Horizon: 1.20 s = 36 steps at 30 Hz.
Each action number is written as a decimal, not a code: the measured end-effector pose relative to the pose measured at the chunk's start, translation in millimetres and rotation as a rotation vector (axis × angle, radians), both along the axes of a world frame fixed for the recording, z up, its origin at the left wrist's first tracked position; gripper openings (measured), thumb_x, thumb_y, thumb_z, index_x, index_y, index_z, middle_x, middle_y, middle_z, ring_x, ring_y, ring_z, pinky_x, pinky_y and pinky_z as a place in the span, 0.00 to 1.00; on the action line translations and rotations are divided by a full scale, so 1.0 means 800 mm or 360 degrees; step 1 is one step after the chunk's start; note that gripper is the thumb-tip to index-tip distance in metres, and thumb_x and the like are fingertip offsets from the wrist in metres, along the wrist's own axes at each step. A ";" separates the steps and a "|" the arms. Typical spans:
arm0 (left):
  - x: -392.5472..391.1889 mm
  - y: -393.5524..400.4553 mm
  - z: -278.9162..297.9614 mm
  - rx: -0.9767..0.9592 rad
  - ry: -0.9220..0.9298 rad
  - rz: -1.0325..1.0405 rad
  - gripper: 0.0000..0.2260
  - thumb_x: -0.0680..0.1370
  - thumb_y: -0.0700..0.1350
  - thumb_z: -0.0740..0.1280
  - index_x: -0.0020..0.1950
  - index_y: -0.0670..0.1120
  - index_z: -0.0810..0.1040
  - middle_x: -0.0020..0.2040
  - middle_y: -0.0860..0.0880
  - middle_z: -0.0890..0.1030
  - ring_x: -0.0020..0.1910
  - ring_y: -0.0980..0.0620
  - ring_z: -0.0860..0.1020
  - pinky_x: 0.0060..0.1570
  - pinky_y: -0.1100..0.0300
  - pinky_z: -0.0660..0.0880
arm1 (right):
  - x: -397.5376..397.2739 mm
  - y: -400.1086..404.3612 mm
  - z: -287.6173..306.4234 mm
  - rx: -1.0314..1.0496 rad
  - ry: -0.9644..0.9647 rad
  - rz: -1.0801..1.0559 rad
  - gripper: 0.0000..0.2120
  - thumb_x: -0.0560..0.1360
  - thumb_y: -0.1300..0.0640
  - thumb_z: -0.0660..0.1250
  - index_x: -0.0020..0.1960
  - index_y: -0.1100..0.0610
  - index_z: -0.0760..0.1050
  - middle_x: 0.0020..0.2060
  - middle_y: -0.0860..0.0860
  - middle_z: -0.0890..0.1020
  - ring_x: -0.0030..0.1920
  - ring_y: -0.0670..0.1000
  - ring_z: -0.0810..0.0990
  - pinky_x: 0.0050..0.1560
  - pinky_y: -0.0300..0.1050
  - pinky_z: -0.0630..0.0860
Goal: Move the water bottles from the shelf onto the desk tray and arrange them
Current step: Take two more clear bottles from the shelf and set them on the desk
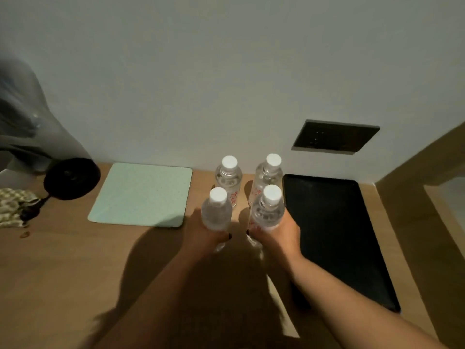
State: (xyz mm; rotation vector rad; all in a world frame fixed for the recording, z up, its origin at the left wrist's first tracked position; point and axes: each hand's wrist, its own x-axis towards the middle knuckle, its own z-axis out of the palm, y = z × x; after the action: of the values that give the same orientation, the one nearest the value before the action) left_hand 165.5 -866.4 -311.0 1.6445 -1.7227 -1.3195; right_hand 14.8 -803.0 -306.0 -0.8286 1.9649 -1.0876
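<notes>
4 bottles: L hand grips 1, R hand grips 1, 2 standing behind.

Each hand grips 1 bottle (2 more stand behind).

Wooden desk against a wall, pale green mat left of centre, black tray at right, two upright bottles between them, black round object and patterned cloth far left
</notes>
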 end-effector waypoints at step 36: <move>0.005 -0.029 0.046 -0.0217 0.0286 -0.0369 0.43 0.66 0.49 0.77 0.73 0.53 0.56 0.71 0.52 0.62 0.67 0.55 0.64 0.65 0.54 0.65 | -0.011 0.044 0.031 0.0144 0.0363 0.0021 0.46 0.64 0.51 0.78 0.75 0.48 0.56 0.73 0.48 0.62 0.72 0.49 0.62 0.70 0.49 0.64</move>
State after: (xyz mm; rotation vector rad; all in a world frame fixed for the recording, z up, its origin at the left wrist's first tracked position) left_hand 169.4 -889.3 -273.9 1.2417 -1.8894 -1.3718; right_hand 5.7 -767.5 -281.6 -0.9497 2.1761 -0.9220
